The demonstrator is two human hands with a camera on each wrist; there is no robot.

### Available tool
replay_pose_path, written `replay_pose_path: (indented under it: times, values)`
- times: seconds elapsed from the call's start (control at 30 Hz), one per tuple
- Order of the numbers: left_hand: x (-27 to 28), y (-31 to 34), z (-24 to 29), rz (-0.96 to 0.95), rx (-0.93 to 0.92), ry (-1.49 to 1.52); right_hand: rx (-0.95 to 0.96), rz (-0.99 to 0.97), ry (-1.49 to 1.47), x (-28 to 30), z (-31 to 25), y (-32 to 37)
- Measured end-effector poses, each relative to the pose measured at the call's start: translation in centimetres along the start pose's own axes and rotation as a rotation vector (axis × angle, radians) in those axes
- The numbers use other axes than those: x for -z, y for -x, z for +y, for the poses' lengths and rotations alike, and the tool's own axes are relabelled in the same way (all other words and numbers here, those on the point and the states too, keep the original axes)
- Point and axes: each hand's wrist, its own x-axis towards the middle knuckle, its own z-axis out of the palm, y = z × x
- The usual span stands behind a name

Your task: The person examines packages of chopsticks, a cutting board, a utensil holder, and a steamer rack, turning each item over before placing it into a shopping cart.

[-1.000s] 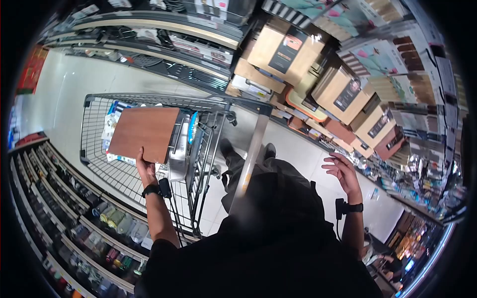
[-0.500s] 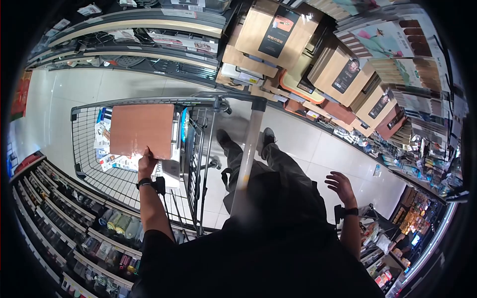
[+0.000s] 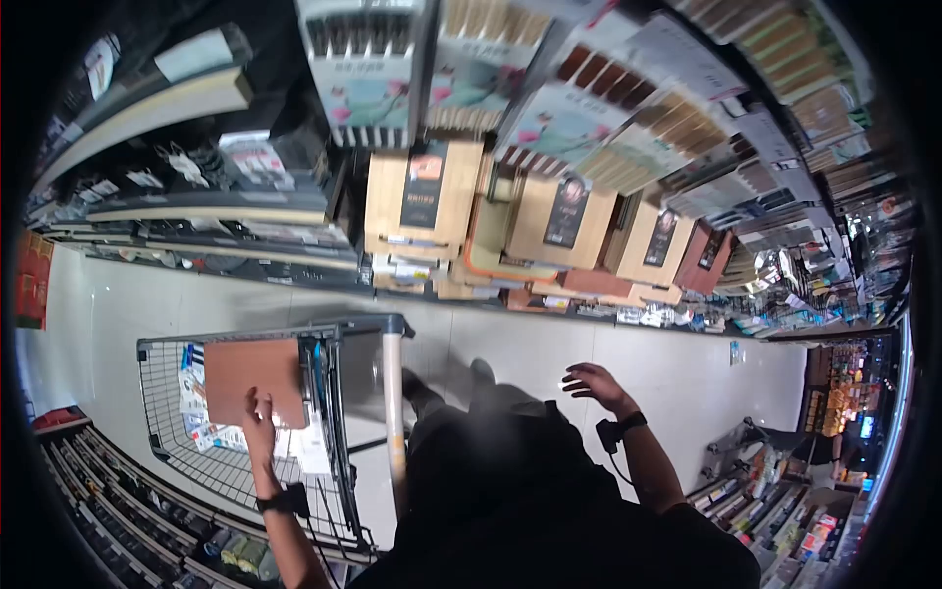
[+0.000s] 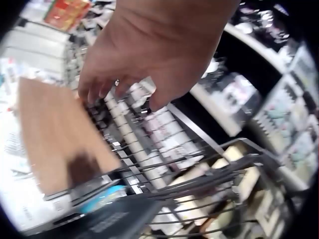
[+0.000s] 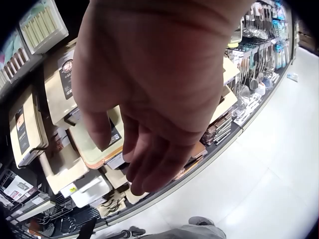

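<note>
A brown wooden cutting board (image 3: 245, 368) lies flat on other goods in the shopping cart (image 3: 143, 346). My left hand (image 3: 259, 432) hovers over the board's near edge, overlapping it in the head view. In the left wrist view, that hand (image 4: 149, 55) stands apart from the board (image 4: 60, 134), with its fingers loosely bent and nothing in them. A dark shadow falls on the board there. My right hand (image 3: 599, 387) hangs in the air on the other side of my body, fingers relaxed and holding nothing.
Wooden cutting boards (image 3: 559, 221) stand on a shelf ahead, with packs of chopsticks (image 3: 368, 88) hung above them. Another shelf (image 3: 108, 491) runs along the left. The cart's handle (image 3: 392, 393) is close to my legs. Pale tiled floor (image 3: 667, 378) stretches right.
My left hand has let go of the board and lifted off its edge. The board stays in the cart. The head view has turned toward the shelf; the right hand remains relaxed.
</note>
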Motion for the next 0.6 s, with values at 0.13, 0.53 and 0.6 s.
replay_pose_path:
  times: [0.13,0.53,0.6]
  values:
    - [-2.3,9.6,17.0,-0.307,-0.277,-0.158,0.064,-0.056,-0.077,3.5,0.8,-3.6]
    - [-12.8,24.9,16.9,-0.022,-0.090,-0.557,-0.040,-0.329,-0.218,12.7,13.5,-13.1]
    - [-12.8,25.5,17.7,-0.001,-0.052,-0.606,-0.099,-0.273,-0.122,12.9,15.5,-11.9]
